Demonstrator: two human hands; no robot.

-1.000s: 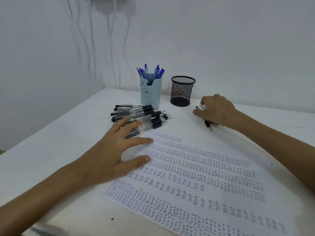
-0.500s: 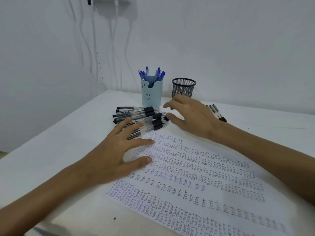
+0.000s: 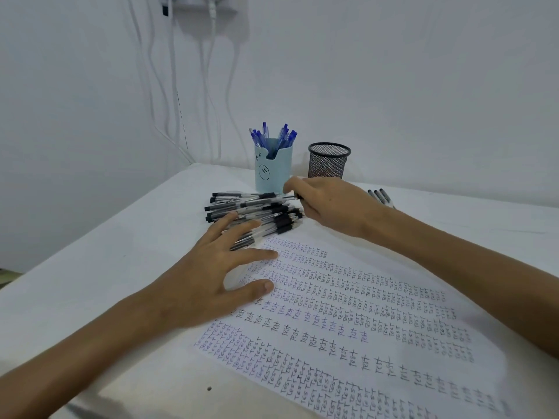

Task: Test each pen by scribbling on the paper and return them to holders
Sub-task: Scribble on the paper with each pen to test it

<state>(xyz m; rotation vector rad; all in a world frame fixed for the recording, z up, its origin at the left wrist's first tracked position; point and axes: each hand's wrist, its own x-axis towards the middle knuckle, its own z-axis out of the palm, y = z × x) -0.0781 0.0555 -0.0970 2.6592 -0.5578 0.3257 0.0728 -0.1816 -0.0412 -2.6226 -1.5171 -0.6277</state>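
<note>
Pens (image 3: 257, 211), a loose heap of black clear-barrelled ones, lie on the table (image 3: 99, 267) just in front of the blue cup (image 3: 273, 173), their near ends touching the top edge of the paper (image 3: 348, 322). From the head view, the right hand (image 3: 329, 204) is at the heap's right end, thumb and forefinger pinched on the tip end of one top pen, other fingers curled under. It looks like a pick for the next test. The left hand (image 3: 211, 273) lies flat and spread, fingers wide, gripping nothing; its fingertips rest on the near pens and its thumb on the paper, pinning the sheet.

The blue cup holds blue pens, standing upright. The mesh cup (image 3: 329, 160) beside it looks empty, though its mesh hides the bottom. Three more black pens (image 3: 380, 197) lie apart behind the right wrist. The paper is covered with rows of "test".

Handling, as I judge it: these pens are light, stiff and smooth, and round, so a heap like this rolls and slides at a nudge. Best hold is the dark rubber grip near the tip, which gives friction and is ready for writing. Lifting one straight up and clear should keep its neighbours from scattering; the left fingers on the heap help there.
</note>
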